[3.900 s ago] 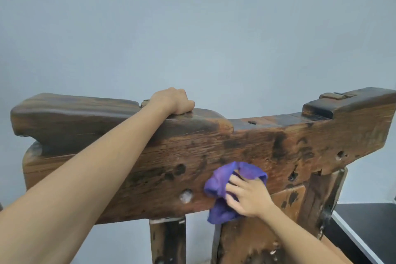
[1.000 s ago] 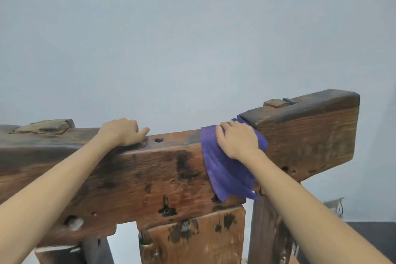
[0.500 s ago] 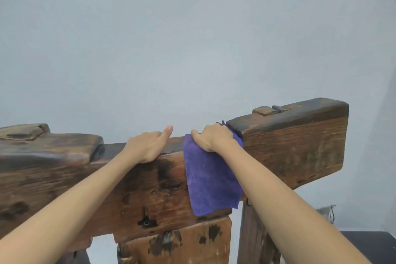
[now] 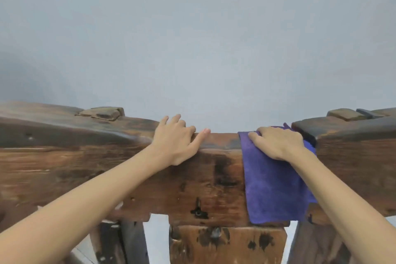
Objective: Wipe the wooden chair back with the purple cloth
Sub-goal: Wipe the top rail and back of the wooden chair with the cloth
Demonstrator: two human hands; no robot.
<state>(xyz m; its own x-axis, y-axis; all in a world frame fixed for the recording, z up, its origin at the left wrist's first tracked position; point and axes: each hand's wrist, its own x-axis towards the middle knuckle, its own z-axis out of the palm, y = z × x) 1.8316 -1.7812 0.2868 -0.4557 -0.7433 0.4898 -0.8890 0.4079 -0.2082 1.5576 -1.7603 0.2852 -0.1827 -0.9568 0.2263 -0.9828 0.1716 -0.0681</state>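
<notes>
Cloth (image 4: 276, 186) draped over the top edge of the chair back (image 4: 192, 178), just left of the raised right block (image 4: 351, 133); most of its length hanging down the near face, a small corner showing past the far edge. Placed so, probably to let one stroke clean the top and the near face together.

Right hand (image 4: 278, 143) laid on the cloth at the top edge, fingers curled over toward the far side, pressing and holding the fabric against the wood; grip clenched on the cloth, likely to keep it from sliding off while dragged along.

Left hand (image 4: 175, 139) resting bare on the top edge, well left of the cloth, fingers loosely bent over the rail, forefinger stretched along it; grip released, holding nothing, seemingly a brace to steady the chair against the wiping push.

Wooden peg (image 4: 102, 112) set into the top at far left. Slat (image 4: 227, 244) below centre. Plain pale wall (image 4: 192, 27) behind.
</notes>
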